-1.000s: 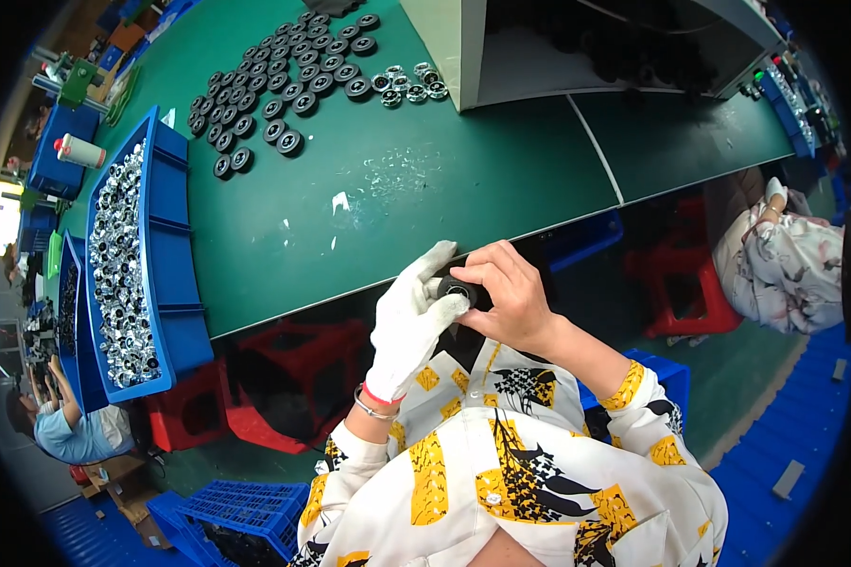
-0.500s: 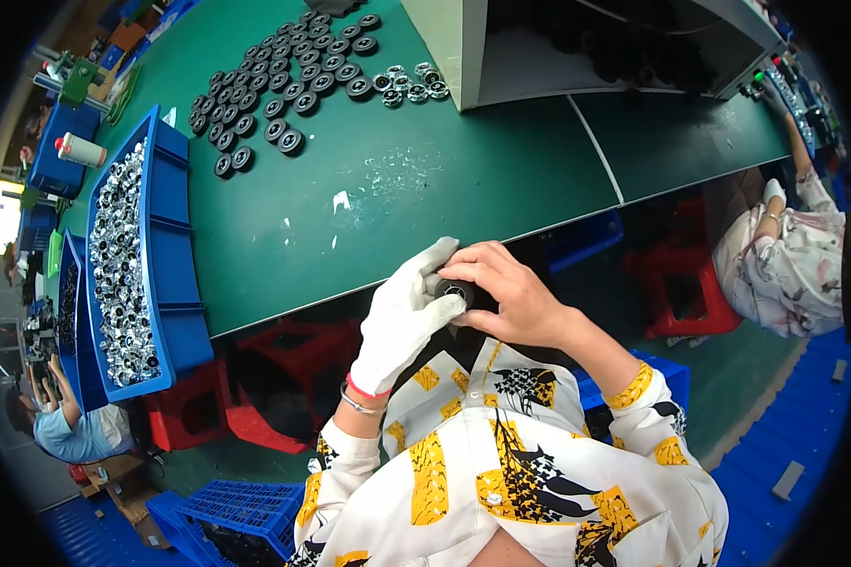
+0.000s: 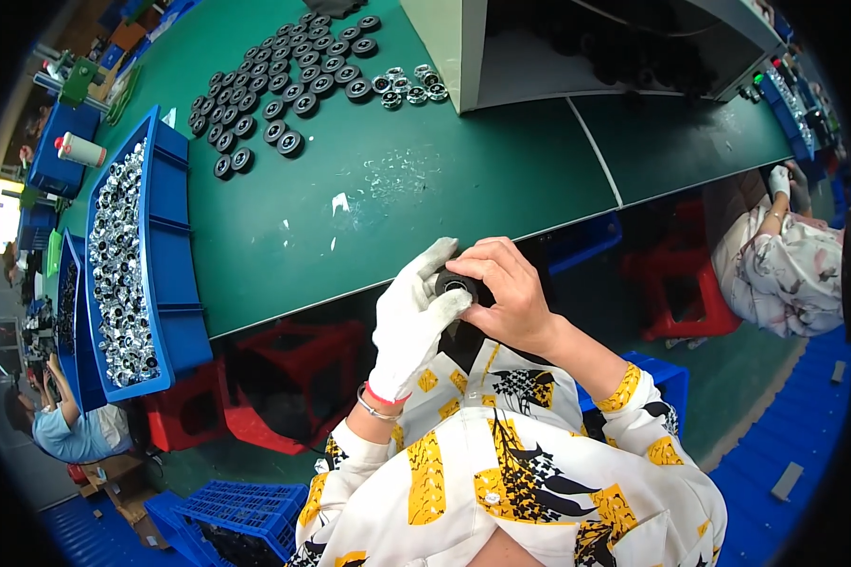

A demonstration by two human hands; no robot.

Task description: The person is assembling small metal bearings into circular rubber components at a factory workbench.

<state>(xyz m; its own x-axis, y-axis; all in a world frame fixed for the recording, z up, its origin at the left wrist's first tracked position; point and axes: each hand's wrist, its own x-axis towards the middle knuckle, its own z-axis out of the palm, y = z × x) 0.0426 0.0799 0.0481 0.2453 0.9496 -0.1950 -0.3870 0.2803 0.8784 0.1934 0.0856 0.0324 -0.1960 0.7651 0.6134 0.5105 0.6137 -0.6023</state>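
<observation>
A small black wheel (image 3: 457,283) with a bright metal centre is held between my two hands, just off the near edge of the green table (image 3: 284,255). My left hand (image 3: 414,307), in a white glove, grips it from the left with the thumb across its front. From the other side, the bare fingers of my right hand (image 3: 511,293) curl over its top and right edge. Part of the wheel is hidden behind the fingers. Farther up the table lie many black wheels (image 3: 290,143) in loose rows, beside a small group of shiny metal hubs (image 3: 416,94).
A blue bin (image 3: 175,246) full of chrome parts stands at the left table edge. A white bottle (image 3: 81,150) lies beyond it. A pale metal housing (image 3: 444,47) rises at the back. Red stools (image 3: 284,416) and a blue crate (image 3: 246,506) are below. Co-workers sit at both sides.
Both hands have shifted slightly, the left wrist moving right, and the wheel now shows more of its black rim and ring. At right, the co-worker's hand has drawn back from the bench.
</observation>
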